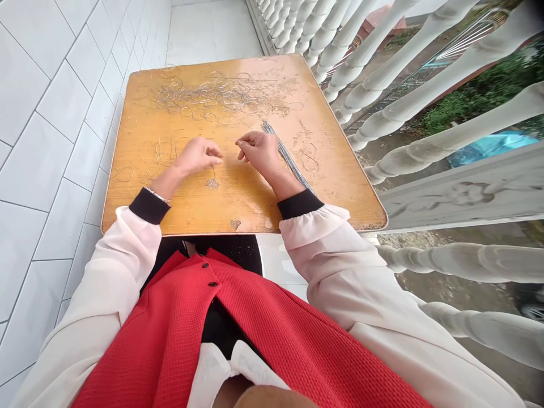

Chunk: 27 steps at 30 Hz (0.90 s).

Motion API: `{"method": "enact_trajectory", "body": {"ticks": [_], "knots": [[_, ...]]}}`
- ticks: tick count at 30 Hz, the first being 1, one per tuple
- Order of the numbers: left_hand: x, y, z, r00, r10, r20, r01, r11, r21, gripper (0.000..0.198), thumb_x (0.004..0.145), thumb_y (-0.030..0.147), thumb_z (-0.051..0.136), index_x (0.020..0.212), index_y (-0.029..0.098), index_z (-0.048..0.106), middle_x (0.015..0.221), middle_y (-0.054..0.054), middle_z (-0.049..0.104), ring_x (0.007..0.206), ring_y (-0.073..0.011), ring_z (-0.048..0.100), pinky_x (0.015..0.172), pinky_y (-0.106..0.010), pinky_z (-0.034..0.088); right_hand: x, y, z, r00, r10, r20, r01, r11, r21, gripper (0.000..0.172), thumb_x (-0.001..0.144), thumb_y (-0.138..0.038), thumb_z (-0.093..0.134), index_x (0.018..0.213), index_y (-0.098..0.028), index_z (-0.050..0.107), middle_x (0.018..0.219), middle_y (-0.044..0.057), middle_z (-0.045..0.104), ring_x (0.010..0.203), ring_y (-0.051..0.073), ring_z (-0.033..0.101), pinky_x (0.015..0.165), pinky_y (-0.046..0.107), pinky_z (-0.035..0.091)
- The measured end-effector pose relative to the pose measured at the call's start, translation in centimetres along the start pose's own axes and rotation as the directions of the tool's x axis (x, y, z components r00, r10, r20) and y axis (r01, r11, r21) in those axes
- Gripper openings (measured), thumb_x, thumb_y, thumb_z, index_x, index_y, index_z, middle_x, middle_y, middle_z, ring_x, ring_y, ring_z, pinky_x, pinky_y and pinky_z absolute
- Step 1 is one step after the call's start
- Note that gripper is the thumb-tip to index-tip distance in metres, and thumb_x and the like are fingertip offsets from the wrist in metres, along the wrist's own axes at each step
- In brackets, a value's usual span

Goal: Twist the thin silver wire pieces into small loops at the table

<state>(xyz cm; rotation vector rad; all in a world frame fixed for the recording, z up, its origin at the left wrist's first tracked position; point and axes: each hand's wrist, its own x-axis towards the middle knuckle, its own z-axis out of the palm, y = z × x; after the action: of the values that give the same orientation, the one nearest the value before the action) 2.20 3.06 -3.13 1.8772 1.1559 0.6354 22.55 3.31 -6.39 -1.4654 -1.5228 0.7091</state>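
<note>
Wire (215, 93) is too thin to tell if either hand's curled fingers (238, 144) grip any.

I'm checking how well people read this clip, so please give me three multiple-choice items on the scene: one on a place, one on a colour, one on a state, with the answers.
1. Where does the bundle of straight metal wires lie?
A) On the wooden tabletop, beside the right hand
B) On the floor by the tiled wall
C) Among the wire loops at the table's far end

2. What colour are the cuffs of the pale sleeves?
A) Red
B) Black
C) Green

3. How do the hands stand?
A) Clasped together
B) Apart, over the tabletop
C) Both in pockets

Answers:
1: A, the bundle lies on the tabletop, just past the right hand.
2: B, both cuffs show black.
3: B, bare tabletop shows between the left hand and the right hand.
</note>
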Motion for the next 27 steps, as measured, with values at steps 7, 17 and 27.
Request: {"method": "enact_trajectory", "body": {"ticks": [7,17,27], "knots": [[-3.5,-0.8,0.3,0.976,0.193,0.103,-0.218,0.906,0.363,0.023,0.083,0.024,0.081,0.105,0.020,0.081,0.127,-0.010,0.075,0.122,-0.0268,0.067,0.111,-0.041,0.049,-0.3,1.3,0.5,0.996,-0.048,0.077,0.066,0.964,-0.256,0.023,0.080,-0.010,0.069,0.063,-0.025,0.063,0.059,0.003,0.063,0.069,0.024,0.065,0.078,0.041,0.054],[-6.2,-3.7,-0.9,0.921,0.322,0.219,-0.388,0.710,0.587,0.027,0.099,0.026,0.064,0.121,0.018,0.077,0.136,-0.015,0.073,0.128,-0.0305,0.068,0.109,-0.049,0.051,-1.9,-1.2,1.2,0.976,-0.045,0.211,0.154,0.831,-0.535,0.023,0.089,-0.019,0.056,0.096,-0.022,0.078,0.105,0.014,0.080,0.101,0.034,0.073,0.092,0.048,0.056],[-7.3,-5.4,-2.7,0.923,0.358,0.142,-0.372,0.735,0.567,0.028,0.099,0.026,0.062,0.122,0.017,0.076,0.141,-0.015,0.072,0.130,-0.0294,0.069,0.111,-0.049,0.052,-2.1,-1.3,1.5,0.970,-0.102,0.220,0.194,0.869,-0.454,0.024,0.094,-0.029,0.056,0.095,-0.022,0.079,0.102,0.013,0.080,0.100,0.033,0.073,0.092,0.046,0.055]]}}
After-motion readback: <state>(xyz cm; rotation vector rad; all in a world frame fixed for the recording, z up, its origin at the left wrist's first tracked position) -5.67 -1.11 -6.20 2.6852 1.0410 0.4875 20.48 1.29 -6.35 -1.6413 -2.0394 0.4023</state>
